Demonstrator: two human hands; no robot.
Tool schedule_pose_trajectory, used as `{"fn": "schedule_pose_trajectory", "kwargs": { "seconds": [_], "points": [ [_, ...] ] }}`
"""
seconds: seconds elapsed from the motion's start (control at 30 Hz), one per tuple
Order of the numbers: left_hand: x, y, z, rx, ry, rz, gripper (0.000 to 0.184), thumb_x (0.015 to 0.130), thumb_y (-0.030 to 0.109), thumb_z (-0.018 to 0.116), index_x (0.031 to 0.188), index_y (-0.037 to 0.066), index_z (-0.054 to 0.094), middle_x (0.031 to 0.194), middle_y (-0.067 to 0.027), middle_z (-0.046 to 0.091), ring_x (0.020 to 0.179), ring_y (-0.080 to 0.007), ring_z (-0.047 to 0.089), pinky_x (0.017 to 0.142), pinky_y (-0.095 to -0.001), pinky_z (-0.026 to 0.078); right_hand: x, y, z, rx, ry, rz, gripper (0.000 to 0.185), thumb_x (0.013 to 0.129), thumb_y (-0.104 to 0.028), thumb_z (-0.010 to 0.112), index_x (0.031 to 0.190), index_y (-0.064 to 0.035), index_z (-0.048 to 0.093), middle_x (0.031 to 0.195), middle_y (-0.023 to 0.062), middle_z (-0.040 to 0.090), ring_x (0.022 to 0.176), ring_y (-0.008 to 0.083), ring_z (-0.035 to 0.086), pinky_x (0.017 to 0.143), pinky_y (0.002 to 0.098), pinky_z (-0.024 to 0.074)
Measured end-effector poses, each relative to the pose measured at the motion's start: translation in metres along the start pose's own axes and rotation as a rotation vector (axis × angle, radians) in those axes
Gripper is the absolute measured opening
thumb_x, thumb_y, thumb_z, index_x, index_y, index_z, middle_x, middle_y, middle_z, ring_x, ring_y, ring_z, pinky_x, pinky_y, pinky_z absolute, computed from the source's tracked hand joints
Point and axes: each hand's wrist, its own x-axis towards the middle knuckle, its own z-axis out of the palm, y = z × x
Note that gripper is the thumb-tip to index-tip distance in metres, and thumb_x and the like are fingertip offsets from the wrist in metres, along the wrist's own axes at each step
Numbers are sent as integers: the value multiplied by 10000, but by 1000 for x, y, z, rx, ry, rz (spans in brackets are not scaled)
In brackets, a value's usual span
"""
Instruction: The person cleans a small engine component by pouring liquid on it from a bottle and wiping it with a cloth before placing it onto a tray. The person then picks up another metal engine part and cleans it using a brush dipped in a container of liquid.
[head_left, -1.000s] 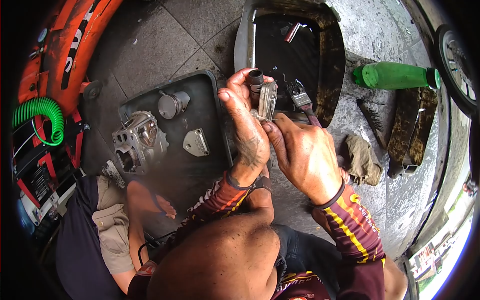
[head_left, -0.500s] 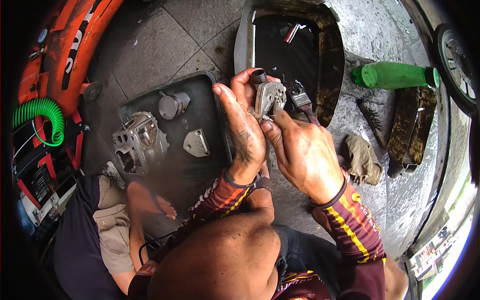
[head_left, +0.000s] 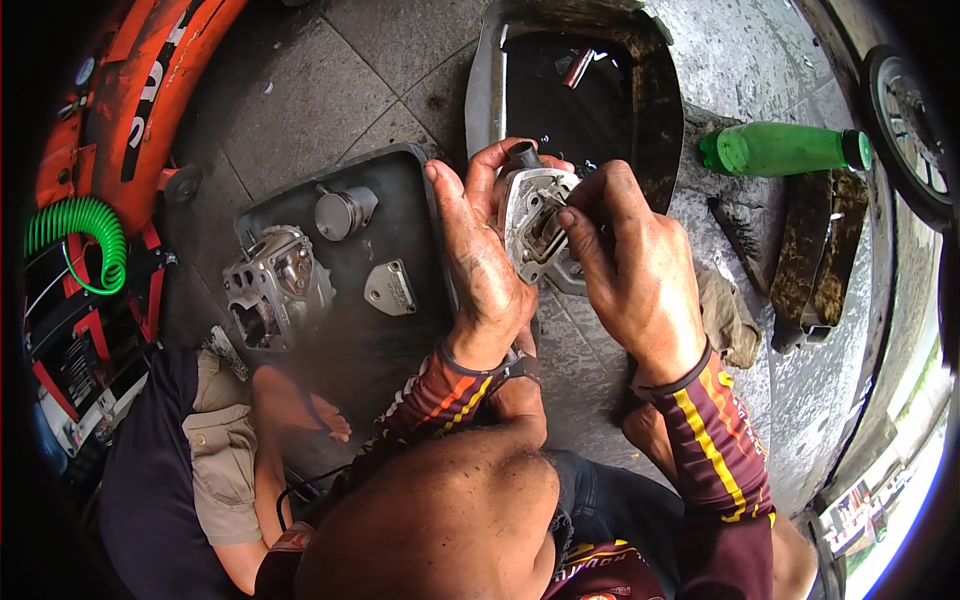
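Observation:
My left hand (head_left: 485, 265) is wrapped round a grey metal engine cover (head_left: 525, 225) with a recessed inner face. A short black pipe stub (head_left: 521, 154) sticks out of its top. My right hand (head_left: 640, 265) has thumb and fingertips pressed together at the cover's right side; whatever lies between them is too small to make out. Behind both hands stands an oily pan (head_left: 484, 90) of dark liquid with a red-and-silver piece (head_left: 578, 69) in it. Left of my left hand, a black tray (head_left: 415, 160) carries a piston (head_left: 345, 212), an engine cylinder (head_left: 280, 285) and a small metal plate (head_left: 390, 288).
A green bottle (head_left: 785, 150) lies at the right, near a brown rag (head_left: 728, 315), a black wire brush (head_left: 737, 243) and an oily metal channel (head_left: 820, 260). Another person's leg (head_left: 225, 450) is at lower left, below an orange machine (head_left: 140, 100) and a green coiled hose (head_left: 85, 235).
The engine cover has turned so its recessed face shows more. My right hand has shifted up and right, fingers now at its side. The paintbrush seen behind it is out of sight.

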Motion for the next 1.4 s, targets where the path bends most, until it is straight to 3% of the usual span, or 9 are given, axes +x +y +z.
{"fn": "schedule_pose_trajectory", "kwargs": {
  "seconds": [0.3, 0.5, 0.6, 0.67, 0.87, 0.97, 1.13, 1.2, 1.4],
  "points": [
    [3, 4, -3, -165, -59, -108, 803, 987, 723, 196, 1221, 37, 541, 1010, -174, 680, 924, -290, 692, 853, -396, 578, 0, -3, -7, 31, 82, -30, 122, 844, -54, 703, 877, -10, 594, 809, 147, 573, 730, 360, 618, 623, 411, 484],
    [-1, 3, -6, 14, -53, 58, 820, 971, 750, 179, 1236, 52, 517, 1011, -160, 677, 908, -256, 681, 857, -366, 551, 15, 15, -6, -101, 167, -5, 130, 824, -52, 709, 889, -1, 609, 779, 156, 603, 695, 348, 632, 622, 410, 489],
    [-2, 5, -4, 46, -29, 61, 816, 972, 748, 182, 1240, 54, 515, 1009, -157, 676, 915, -250, 679, 858, -364, 550, 9, -8, -18, 15, 37, 34, 124, 818, -53, 711, 858, 9, 611, 782, 154, 612, 689, 348, 637, 623, 407, 490],
    [-1, 4, -1, 105, -20, 72, 818, 970, 750, 182, 1232, 54, 522, 1011, -156, 675, 931, -250, 677, 866, -370, 551, 4, -5, -6, 40, 39, -141, 122, 812, -50, 708, 862, 8, 613, 774, 155, 612, 686, 354, 637, 617, 401, 488],
    [-1, 4, -9, 15, -65, 13, 814, 977, 743, 184, 1217, 51, 538, 1014, -145, 680, 977, -237, 664, 920, -366, 515, 6, -3, -9, -17, 55, 7, 110, 815, -52, 694, 863, 6, 615, 804, 155, 612, 723, 376, 632, 637, 410, 499],
    [0, 3, -5, 44, -18, 27, 813, 978, 743, 190, 1222, 50, 538, 1017, -147, 681, 988, -238, 665, 918, -362, 518, 4, -5, 0, 71, -2, -153, 114, 812, -53, 700, 845, 7, 609, 771, 159, 601, 714, 370, 637, 640, 413, 501],
    [-2, 8, -10, -57, -93, 1, 817, 974, 747, 188, 1217, 53, 544, 1015, -152, 683, 993, -238, 664, 909, -364, 522, 9, 3, -12, -61, 58, -5, 113, 822, -52, 696, 872, 9, 614, 843, 169, 616, 755, 386, 640, 657, 437, 508],
    [-1, 8, -5, 67, -2, 24, 829, 972, 750, 172, 1220, 50, 541, 1011, -160, 683, 927, -257, 681, 858, -354, 550, 1, -12, -7, 63, -20, -169, 134, 823, -64, 706, 896, 8, 620, 842, 169, 618, 753, 383, 642, 661, 438, 508],
    [-3, 13, -6, -59, -45, 31, 832, 968, 752, 189, 1225, 40, 536, 1003, -179, 680, 903, -308, 697, 840, -405, 581, 7, 5, -16, -7, 106, 23, 114, 806, -32, 712, 828, 8, 607, 768, 149, 610, 716, 345, 644, 618, 380, 487]
  ]
}}
